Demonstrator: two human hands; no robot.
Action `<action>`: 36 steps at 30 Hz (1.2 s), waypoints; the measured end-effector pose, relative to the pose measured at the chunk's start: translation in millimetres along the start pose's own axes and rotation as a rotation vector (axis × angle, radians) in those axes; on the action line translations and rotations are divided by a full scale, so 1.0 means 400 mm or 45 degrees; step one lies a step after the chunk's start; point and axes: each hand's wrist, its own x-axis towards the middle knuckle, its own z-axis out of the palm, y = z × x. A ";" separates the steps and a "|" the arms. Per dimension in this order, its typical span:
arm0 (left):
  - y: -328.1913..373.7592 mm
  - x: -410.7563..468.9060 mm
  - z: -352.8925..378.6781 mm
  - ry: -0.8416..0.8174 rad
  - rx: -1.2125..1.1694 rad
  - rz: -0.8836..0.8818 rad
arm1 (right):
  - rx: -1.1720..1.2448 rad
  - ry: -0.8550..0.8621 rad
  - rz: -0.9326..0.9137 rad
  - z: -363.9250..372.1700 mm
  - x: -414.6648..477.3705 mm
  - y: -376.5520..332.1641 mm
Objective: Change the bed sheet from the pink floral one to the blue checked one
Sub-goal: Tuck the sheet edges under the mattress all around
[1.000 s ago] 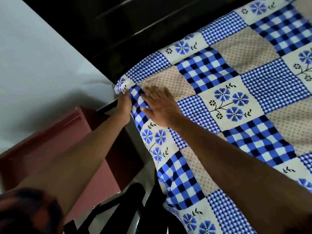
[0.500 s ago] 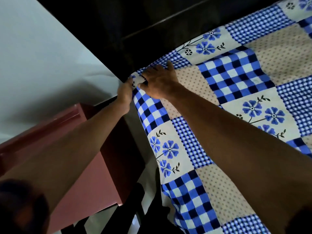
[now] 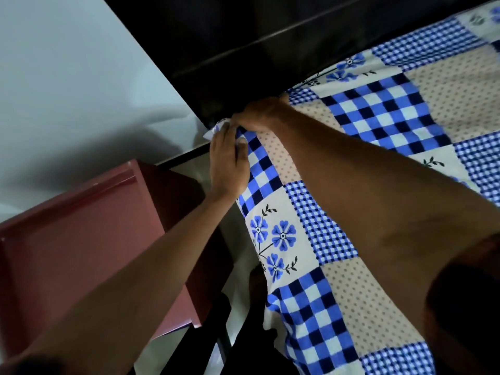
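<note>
Blue checked sheet point(image 3: 378, 117) is seen spread over the bed, filling the frame from 1 o'clock round to 5 o'clock. Large checks, small gingham, dotted beige and blue-flower squares are noted. Its side edge is run from 11 o'clock down to 6 o'clock. Its corner is found at 11 o'clock from frame centre, bunched, right against the dark headboard point(image 3: 270, 36) at 12 o'clock.

Right hand point(image 3: 261, 113) is set on that corner, knuckles up. Its fingers are curled down over the fabric at the headboard edge, and the sheet is grasped. Left hand point(image 3: 228, 163) is laid just at 7 o'clock of the right hand, back up. Its fingers are stretched along the sheet edge toward the corner, with tips at the bunched white bit. The thumb is hidden, so pinch or plain press cannot be told.

Forearms are reached in from 7 o'clock and 4 o'clock. Reddish cabinet point(image 3: 81, 239) is stood at 8 o'clock, near the bed side with a pale gap between. White wall point(image 3: 67, 77) is seen at 10 o'clock. Dark bars point(image 3: 216, 334) at 6 o'clock are too dim to be identified.
</note>
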 end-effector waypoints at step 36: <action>-0.014 0.045 0.001 -0.193 0.347 0.097 | 0.717 0.867 0.828 0.470 -0.572 0.119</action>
